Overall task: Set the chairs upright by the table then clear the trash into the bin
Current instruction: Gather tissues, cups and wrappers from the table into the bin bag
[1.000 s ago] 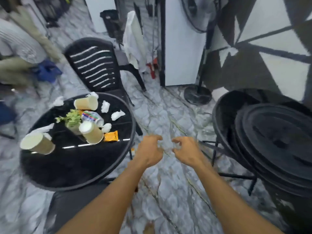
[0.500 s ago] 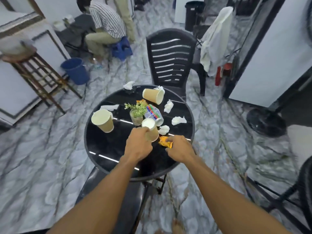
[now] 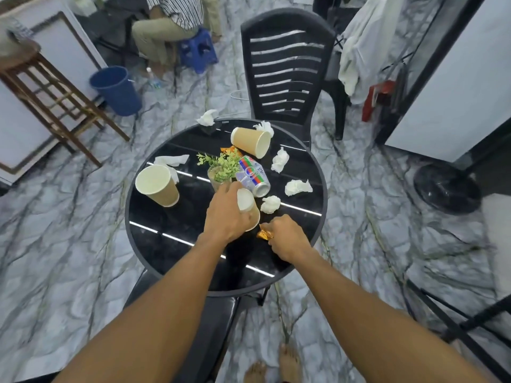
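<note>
My left hand (image 3: 225, 214) is wrapped around a tan paper cup (image 3: 247, 202) near the middle of the round black table (image 3: 166, 244). My right hand (image 3: 287, 237) pinches an orange wrapper (image 3: 262, 234) at the table's near right. Two more paper cups lie on the table, one at the left (image 3: 157, 185) and one at the back (image 3: 251, 141). A crushed drink can (image 3: 253, 175) lies beside a small potted plant (image 3: 221, 168). Crumpled tissues (image 3: 297, 187) are scattered around. A black slatted chair (image 3: 284, 76) stands upright behind the table.
A second black chair's seat (image 3: 204, 327) sits under the table's near edge. A blue bucket (image 3: 117, 89) stands on the floor at the back left by a wooden stool (image 3: 52, 87). A seated person (image 3: 171, 20) is at the back. A fan base (image 3: 446, 189) is at the right.
The view swung from the floor and black bins to the table. My left hand closed on the paper cup and my right hand took the orange wrapper.
</note>
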### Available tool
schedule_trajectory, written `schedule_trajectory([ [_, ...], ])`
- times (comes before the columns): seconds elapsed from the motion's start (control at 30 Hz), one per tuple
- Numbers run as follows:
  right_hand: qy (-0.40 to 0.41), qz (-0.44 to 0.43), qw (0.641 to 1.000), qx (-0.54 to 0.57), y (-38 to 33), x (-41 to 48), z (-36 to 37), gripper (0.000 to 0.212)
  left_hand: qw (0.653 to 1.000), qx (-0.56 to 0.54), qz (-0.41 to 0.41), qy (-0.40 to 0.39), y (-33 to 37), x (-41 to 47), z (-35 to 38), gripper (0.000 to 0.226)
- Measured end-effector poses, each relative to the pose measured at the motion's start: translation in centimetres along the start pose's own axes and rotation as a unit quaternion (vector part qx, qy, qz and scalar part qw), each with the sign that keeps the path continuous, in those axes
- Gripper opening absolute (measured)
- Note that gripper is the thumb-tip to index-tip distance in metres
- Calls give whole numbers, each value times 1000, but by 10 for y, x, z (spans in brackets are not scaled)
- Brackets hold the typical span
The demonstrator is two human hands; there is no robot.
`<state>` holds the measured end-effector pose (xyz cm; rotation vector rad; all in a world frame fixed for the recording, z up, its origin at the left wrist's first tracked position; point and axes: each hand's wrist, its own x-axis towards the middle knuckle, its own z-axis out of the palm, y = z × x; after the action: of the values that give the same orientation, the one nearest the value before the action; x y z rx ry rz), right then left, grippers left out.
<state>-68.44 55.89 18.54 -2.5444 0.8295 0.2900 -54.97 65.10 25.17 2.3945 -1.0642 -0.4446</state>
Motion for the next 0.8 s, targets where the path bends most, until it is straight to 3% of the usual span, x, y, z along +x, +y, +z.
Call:
schedule_trajectory([
  [0.1,15,17,1000,12,0,-5,4,49,1000,-14,-7,-10,-11,-8,-1,71],
  [0.4,140,123,975,125,10,-62,-24,26,992,6,124,-35,20,-43,1,56],
  [0.63,256,239,921,168,81,-197,-42,17,952,17,289,-104,133,-89,56,54],
  [0.8,297,380,864,143,135,-335,-38,12,893,-3,409,-189,233,-170,120,54],
])
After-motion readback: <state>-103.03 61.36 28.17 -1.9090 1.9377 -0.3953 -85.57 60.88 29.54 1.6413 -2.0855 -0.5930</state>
